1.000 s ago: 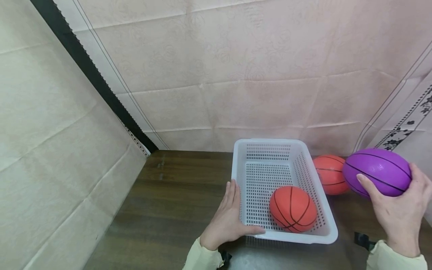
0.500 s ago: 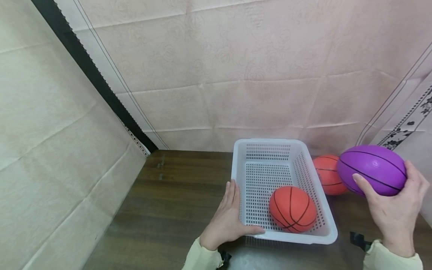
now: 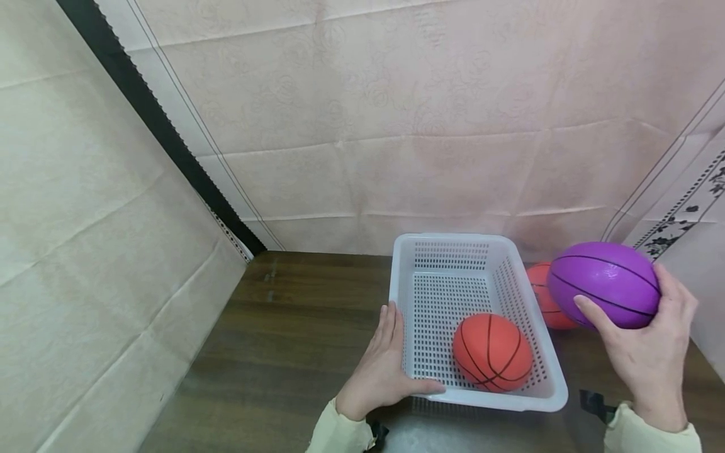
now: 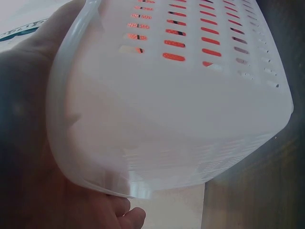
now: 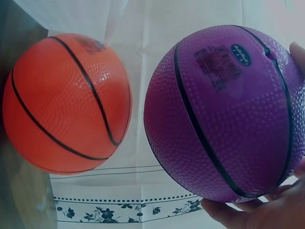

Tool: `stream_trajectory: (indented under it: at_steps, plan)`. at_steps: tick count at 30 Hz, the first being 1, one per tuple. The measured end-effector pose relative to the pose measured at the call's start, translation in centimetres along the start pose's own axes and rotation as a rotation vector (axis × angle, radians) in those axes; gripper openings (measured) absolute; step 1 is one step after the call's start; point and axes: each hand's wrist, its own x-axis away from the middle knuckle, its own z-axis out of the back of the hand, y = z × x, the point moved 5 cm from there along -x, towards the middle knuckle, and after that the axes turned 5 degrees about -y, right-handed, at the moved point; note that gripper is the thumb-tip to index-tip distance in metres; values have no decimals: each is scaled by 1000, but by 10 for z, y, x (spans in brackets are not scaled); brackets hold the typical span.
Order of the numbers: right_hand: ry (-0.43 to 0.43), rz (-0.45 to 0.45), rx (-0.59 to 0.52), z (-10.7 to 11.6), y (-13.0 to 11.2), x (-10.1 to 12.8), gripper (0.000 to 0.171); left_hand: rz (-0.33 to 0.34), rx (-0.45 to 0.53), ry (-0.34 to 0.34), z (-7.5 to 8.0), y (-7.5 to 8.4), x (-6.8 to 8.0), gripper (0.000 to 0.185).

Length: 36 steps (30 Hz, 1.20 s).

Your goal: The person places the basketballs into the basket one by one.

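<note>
Head view: right hand (image 3: 651, 358) grips purple ball (image 3: 603, 284) above table's right edge; left hand (image 3: 381, 365) holds basket (image 3: 447, 242) corner.

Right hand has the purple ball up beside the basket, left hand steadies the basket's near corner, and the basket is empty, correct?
Not empty: the head view shows an orange ball lying in the white basket. The rest holds: the right hand holds the purple ball, the left hand steadies the corner.
</note>
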Motion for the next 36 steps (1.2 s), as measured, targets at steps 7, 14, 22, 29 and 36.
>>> stream_trajectory:
  at_steps: [7,14,22,29,36]
  plan:
    - [-18,89,3,-5,-7,3,104,1,-2,0,1,1,0,139]
    - [-62,90,13,-12,-12,6,106,5,1,-3,1,0,0,139]
    - [-103,107,5,-17,-17,7,108,-13,4,6,0,0,0,138]
    - [-144,121,5,-20,-21,9,110,-1,4,-1,0,0,0,138]
    - [-193,150,-1,-24,-23,9,113,6,-6,-2,-1,0,-1,138]
